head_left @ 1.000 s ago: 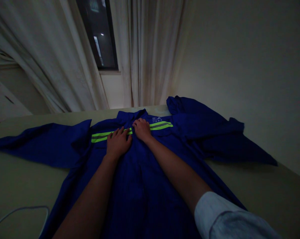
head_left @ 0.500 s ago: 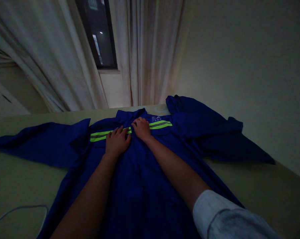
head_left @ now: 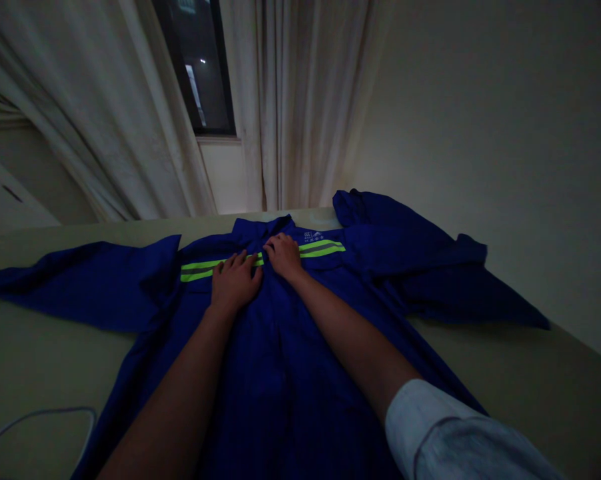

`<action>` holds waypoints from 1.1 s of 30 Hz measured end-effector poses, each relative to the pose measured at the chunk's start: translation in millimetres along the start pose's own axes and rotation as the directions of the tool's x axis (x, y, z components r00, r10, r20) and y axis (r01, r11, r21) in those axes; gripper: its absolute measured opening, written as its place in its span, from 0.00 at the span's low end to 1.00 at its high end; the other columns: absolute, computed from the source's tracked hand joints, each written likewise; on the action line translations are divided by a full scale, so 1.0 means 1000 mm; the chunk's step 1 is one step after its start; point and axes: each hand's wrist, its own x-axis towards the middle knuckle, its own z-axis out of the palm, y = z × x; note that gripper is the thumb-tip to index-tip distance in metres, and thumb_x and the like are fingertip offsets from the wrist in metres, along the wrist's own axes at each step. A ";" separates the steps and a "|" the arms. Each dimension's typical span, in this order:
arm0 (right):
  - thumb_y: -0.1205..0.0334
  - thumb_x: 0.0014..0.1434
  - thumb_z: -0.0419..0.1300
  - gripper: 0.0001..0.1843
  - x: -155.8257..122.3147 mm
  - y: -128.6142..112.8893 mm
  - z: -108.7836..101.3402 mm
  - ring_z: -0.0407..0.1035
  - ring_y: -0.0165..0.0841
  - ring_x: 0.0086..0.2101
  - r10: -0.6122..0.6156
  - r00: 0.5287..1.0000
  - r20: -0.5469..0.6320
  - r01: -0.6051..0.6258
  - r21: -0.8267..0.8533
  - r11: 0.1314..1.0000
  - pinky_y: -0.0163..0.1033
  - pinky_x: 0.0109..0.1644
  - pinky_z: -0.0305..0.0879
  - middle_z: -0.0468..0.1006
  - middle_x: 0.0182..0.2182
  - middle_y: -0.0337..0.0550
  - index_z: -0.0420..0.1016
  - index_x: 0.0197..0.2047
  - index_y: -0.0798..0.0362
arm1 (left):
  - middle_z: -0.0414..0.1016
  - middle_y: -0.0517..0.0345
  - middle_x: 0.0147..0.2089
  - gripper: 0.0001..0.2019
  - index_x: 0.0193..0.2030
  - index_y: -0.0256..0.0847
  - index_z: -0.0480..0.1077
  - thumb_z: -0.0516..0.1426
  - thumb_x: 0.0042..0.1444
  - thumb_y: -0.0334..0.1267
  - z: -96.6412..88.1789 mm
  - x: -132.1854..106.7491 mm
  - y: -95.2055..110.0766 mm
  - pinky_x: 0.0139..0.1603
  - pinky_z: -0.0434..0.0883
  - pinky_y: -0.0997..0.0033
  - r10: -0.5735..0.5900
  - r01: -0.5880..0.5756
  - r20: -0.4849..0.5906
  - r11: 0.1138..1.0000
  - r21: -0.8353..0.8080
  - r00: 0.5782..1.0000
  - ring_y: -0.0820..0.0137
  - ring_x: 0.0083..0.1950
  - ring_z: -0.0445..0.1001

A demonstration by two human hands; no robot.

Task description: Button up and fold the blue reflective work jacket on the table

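Observation:
A dark blue work jacket point(head_left: 250, 373) lies spread front up, with its collar point(head_left: 260, 228) at the far end and both sleeves out to the sides. Across the chest runs a yellow-green and grey reflective stripe point(head_left: 325, 249), with small white print above its right part. My left hand point(head_left: 236, 281) rests flat on the chest, fingers spread over the stripe left of the front seam. Just right of that seam, my right hand point(head_left: 283, 256) has its fingers bent and closed on the jacket's front edge below the collar. The cloth under its fingertips is hidden.
The jacket lies on a pale greenish surface point(head_left: 40, 360), against a wall point(head_left: 480, 120) at right. A white cable point(head_left: 45, 411) loops at the lower left. Behind the far edge hang long curtains point(head_left: 310, 100) beside a dark window point(head_left: 200, 73).
Almost nothing differs. The view has shifted very slightly; both hands keep their places on the jacket.

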 end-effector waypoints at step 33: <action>0.57 0.72 0.62 0.09 -0.152 -0.029 -0.114 0.66 0.40 0.50 -0.565 0.728 0.387 0.631 -0.058 0.774 0.47 0.52 0.57 0.77 0.52 0.48 0.78 0.46 0.55 | 0.60 0.47 0.78 0.29 0.74 0.48 0.64 0.41 0.73 0.52 0.001 0.002 -0.007 0.72 0.56 0.38 0.013 -0.009 0.065 0.998 -0.058 0.998 0.48 0.77 0.58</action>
